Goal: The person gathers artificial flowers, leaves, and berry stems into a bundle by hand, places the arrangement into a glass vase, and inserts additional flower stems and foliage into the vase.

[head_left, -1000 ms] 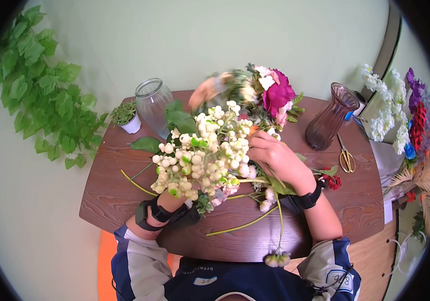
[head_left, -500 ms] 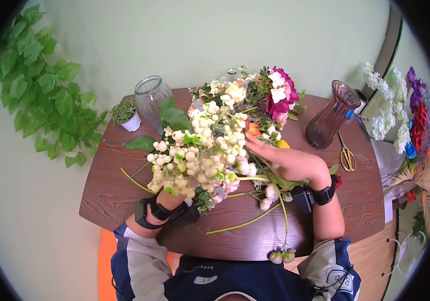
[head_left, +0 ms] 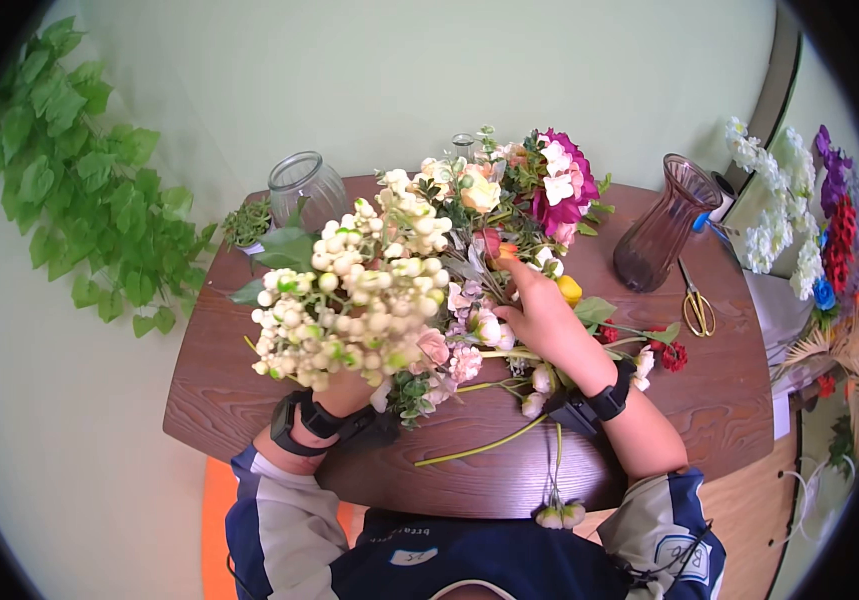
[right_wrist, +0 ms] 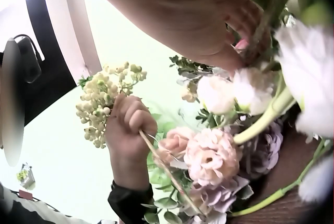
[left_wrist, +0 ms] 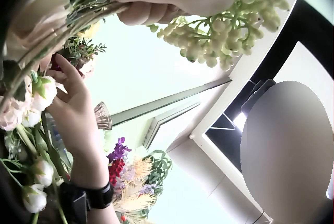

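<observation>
My left hand [right_wrist: 130, 122] grips the thin stem of a bunch of cream berry sprays [head_left: 349, 290]. In the head view the berries hide most of that hand; the right wrist view shows its fingers curled round the stem. My right hand [head_left: 544, 315] reaches into the pile of flowers, thumb and index finger apart, fingertips close to an orange flower [head_left: 506, 251] and a dark red bloom [head_left: 489, 241]. Pale pink roses [right_wrist: 211, 156] and white-pink buds [head_left: 484, 328] lie between the hands. A large magenta flower [head_left: 574, 195] stands behind the right fingertips.
A clear glass vase [head_left: 307, 190] and a small potted plant [head_left: 246, 225] stand at the back left. On the right are a purple-tinted glass vase [head_left: 654, 235], gold-handled scissors [head_left: 697, 312] and red flowers [head_left: 673, 355]. A loose green stem [head_left: 479, 447] lies near the table's front edge.
My left hand has moved the berry sprays left, uncovering pink flowers. My right hand left the blurred flowers at the back, flattened over the pile, then spread its thumb and index finger there.
</observation>
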Demonstrator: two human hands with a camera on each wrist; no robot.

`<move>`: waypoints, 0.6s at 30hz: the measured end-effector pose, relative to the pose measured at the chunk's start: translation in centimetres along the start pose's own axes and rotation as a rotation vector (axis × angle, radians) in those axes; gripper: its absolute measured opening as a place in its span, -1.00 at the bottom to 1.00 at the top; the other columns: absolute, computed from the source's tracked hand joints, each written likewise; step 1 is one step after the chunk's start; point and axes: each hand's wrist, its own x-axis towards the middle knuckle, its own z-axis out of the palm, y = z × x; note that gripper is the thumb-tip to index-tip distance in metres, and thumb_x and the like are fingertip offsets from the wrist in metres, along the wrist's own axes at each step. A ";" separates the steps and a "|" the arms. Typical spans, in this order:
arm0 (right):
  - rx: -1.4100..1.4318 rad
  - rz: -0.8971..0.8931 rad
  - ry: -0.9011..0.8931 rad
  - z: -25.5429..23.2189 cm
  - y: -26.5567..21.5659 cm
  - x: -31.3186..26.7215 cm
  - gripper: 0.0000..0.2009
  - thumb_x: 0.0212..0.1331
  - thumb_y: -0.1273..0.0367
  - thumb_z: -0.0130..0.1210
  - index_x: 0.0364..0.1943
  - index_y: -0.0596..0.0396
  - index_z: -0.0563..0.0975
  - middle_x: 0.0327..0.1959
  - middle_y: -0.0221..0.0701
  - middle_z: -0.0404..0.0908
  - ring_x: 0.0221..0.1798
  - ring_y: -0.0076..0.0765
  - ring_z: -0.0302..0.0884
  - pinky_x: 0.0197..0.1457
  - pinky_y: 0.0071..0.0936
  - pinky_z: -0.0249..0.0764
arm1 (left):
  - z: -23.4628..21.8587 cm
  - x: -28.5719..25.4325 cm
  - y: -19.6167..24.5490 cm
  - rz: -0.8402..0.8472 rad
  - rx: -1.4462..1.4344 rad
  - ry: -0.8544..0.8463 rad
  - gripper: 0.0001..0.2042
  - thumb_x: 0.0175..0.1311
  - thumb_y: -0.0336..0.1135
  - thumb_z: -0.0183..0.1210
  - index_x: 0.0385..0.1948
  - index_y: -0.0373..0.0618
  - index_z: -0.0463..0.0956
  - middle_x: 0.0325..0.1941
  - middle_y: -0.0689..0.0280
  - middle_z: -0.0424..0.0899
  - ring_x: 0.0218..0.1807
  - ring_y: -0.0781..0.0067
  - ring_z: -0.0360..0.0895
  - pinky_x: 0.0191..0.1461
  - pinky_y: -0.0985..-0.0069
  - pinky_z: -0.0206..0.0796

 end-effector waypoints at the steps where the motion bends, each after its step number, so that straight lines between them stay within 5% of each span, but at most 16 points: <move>1: 0.000 0.001 0.001 -0.3 0.1 0.1 -0.56 -0.04 0.57 0.22 0.01 0.19 0.43 -0.39 -0.21 0.52 -0.39 -0.33 0.52 -0.33 -0.37 0.45 | 0.0 0.2 -0.1 0.031 0.222 -0.042 -0.73 0.26 -0.41 -0.02 0.00 -0.08 0.40 0.05 0.26 0.46 0.11 0.25 0.39 0.23 0.33 0.22; 2: 0.050 0.115 -0.081 -0.6 0.0 0.3 -0.60 -0.04 0.58 0.21 -0.04 0.21 0.44 -0.45 -0.24 0.51 -0.43 -0.34 0.50 -0.35 -0.41 0.43 | 0.8 0.7 -0.9 0.204 0.646 0.082 -0.93 0.30 -0.35 -0.05 -0.25 -0.01 0.37 -0.25 0.33 0.44 -0.20 0.41 0.44 -0.07 0.45 0.32; 3: 0.100 0.227 -0.163 -0.9 0.1 0.5 -0.64 -0.04 0.59 0.21 -0.08 0.22 0.46 -0.51 -0.28 0.51 -0.48 -0.35 0.49 -0.37 -0.45 0.41 | 0.9 0.7 -1.0 0.202 0.647 0.082 -0.93 0.30 -0.35 -0.05 -0.25 -0.01 0.37 -0.25 0.33 0.44 -0.20 0.41 0.44 -0.07 0.45 0.32; 5: 0.106 0.233 -0.133 -0.7 0.7 0.6 -0.76 0.01 0.62 0.16 -0.21 0.23 0.46 -0.58 -0.36 0.50 -0.52 -0.46 0.45 -0.42 -0.52 0.38 | 0.7 1.4 -0.6 -0.241 -0.615 0.107 -0.88 0.33 -0.31 -0.06 -0.44 0.03 0.24 -0.48 0.43 0.24 -0.50 0.56 0.21 -0.41 0.58 0.10; 6: 0.222 0.260 -0.049 -0.4 1.2 0.6 -0.78 -0.01 0.61 0.16 -0.25 0.23 0.44 -0.57 -0.30 0.53 -0.52 -0.39 0.49 -0.42 -0.47 0.40 | 0.6 2.1 -0.5 -0.433 -0.857 0.090 -0.82 0.34 -0.28 -0.05 -0.49 0.04 0.19 -0.56 0.49 0.12 -0.59 0.63 -0.03 -0.51 0.62 -0.20; 7: 0.338 0.287 0.035 -0.3 1.3 0.6 -0.80 -0.03 0.61 0.17 -0.30 0.23 0.43 -0.55 -0.24 0.56 -0.53 -0.32 0.52 -0.43 -0.42 0.41 | 0.1 2.7 -0.2 -0.432 -0.857 0.092 -0.82 0.34 -0.28 -0.05 -0.49 0.04 0.19 -0.56 0.49 0.12 -0.59 0.63 -0.03 -0.51 0.62 -0.20; 8: 0.422 0.298 0.074 -0.2 1.0 0.7 -0.82 0.05 0.63 0.11 -0.28 0.22 0.40 -0.53 -0.37 0.52 -0.54 -0.53 0.45 -0.46 -0.53 0.39 | -0.3 3.2 0.1 -0.438 -0.876 0.126 -0.82 0.34 -0.27 -0.05 -0.49 0.04 0.20 -0.57 0.48 0.12 -0.59 0.63 -0.03 -0.51 0.62 -0.19; 12: 0.630 0.308 0.178 -0.3 0.9 1.1 -0.82 0.10 0.63 0.09 -0.24 0.19 0.39 -0.50 -0.48 0.48 -0.50 -0.64 0.40 -0.42 -0.66 0.34 | -2.1 4.6 1.1 -0.469 -0.949 0.259 -0.79 0.34 -0.24 -0.06 -0.51 0.02 0.20 -0.60 0.47 0.13 -0.60 0.63 -0.02 -0.52 0.62 -0.17; 15: 0.592 0.113 0.417 -0.7 0.9 1.4 -0.82 0.12 0.61 0.10 -0.21 0.16 0.40 -0.48 -0.58 0.43 -0.45 -0.75 0.33 -0.37 -0.76 0.28 | -3.3 5.8 1.9 -0.502 -1.072 0.306 -0.78 0.35 -0.24 -0.06 -0.52 0.01 0.19 -0.62 0.47 0.12 -0.60 0.62 -0.03 -0.51 0.62 -0.17; 17: 0.734 0.018 0.428 -1.3 0.8 1.4 -0.81 0.13 0.59 0.12 -0.18 0.15 0.42 -0.47 -0.62 0.42 -0.41 -0.80 0.30 -0.34 -0.81 0.22 | -2.4 6.3 1.6 -0.230 -2.151 0.496 -0.78 0.33 -0.27 -0.05 -0.53 0.01 0.17 -0.62 0.47 0.10 -0.60 0.62 -0.03 -0.51 0.62 -0.17; 18: 0.786 0.062 0.422 -1.1 1.4 1.4 -0.80 0.14 0.58 0.13 -0.16 0.17 0.43 -0.45 -0.62 0.43 -0.42 -0.82 0.28 -0.36 -0.81 0.21 | -2.5 6.0 2.0 -0.354 -2.135 0.525 -0.79 0.36 -0.28 -0.08 -0.52 0.01 0.17 -0.62 0.46 0.11 -0.60 0.62 -0.03 -0.51 0.62 -0.16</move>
